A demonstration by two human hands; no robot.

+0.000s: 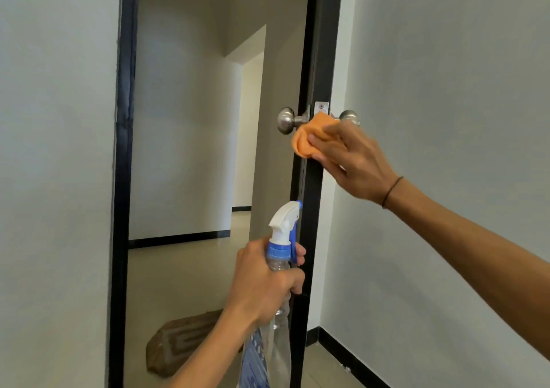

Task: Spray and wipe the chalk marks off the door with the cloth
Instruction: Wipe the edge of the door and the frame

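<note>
The dark door [315, 179] stands open, edge-on. Just below its brushed-metal round knob [286, 124], the right hand [351, 161] presses a bunched orange cloth [309, 136] against the door edge, fingers curled round it. Lower, the left hand [265, 280] grips a clear spray bottle [281, 268] with a white-and-blue trigger head.
</note>
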